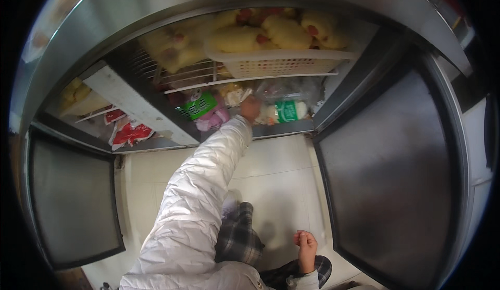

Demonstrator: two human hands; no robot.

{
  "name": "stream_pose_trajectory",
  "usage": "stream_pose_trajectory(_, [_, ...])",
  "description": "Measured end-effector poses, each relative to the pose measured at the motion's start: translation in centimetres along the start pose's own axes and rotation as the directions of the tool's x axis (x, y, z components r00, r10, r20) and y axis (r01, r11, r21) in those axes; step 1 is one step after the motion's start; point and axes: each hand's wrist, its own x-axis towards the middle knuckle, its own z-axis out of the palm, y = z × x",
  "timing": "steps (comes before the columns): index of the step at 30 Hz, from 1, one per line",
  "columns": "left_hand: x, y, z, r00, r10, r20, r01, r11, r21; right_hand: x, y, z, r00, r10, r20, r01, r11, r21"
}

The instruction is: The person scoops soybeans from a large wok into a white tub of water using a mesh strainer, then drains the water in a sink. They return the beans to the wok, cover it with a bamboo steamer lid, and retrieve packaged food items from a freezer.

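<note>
My left arm, in a white quilted sleeve, reaches into the lower level of an open refrigerated cabinet. The left hand (250, 108) is blurred among plastic-wrapped food packages, and its fingers are partly hidden. Just beyond it lies a pale wrapped package (236, 95); whether the hand grips it is unclear. To its left sits a bag of pink-purple food with a bright green label (202, 105). On the other side is a clear pack of white food with a green label (286, 111). My right hand (307, 248) hangs over my knee, fingers curled in, with nothing visible in it.
Above my left hand, a wire shelf (213, 82) bears a white perforated basket (289, 65) of bagged yellow food. A cabinet door (394, 172) stands open at right, another (74, 200) at left. Red packets (132, 132) lie behind the divider post (136, 102).
</note>
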Motion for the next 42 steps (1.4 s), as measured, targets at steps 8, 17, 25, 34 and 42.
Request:
stream_pose_trajectory(8, [-24.3, 5.5, -8.8, 0.971, -0.16, -0.177, 0.09, 0.933, -0.35, 0.1, -1.8, 3.2, 0.962, 0.009, 0.274, 0.015, 0.996, -0.084])
stream_pose_trajectory(17, [-40.6, 4.4, -26.6, 0.688, -0.096, -0.719, 0.051, 0.995, -0.083, 0.1, 0.3, 4.9, 0.832, 0.213, 0.512, -0.115, 0.969, -0.217])
stream_pose_trajectory(25, [-26.5, -3.3, -33.5, 0.541, -0.26, -0.8, -0.155, 0.904, -0.399, 2.3, 0.1, 7.4, 0.834, 0.208, 0.511, -0.057, 0.954, -0.294])
stream_pose_trajectory(34, [-12.3, -30.0, -35.5, 0.928, 0.106, -0.356, 0.269, 0.47, 0.841, 3.9, -1.3, 7.7, 0.893, 0.16, 0.42, -0.03, 0.954, -0.298])
stream_pose_trajectory(42, [-8.6, -17.3, -37.6, 0.785, -0.558, -0.27, 0.394, 0.785, -0.477, 6.4, -1.8, 8.7, 0.926, 0.12, 0.358, -0.01, 0.956, -0.294])
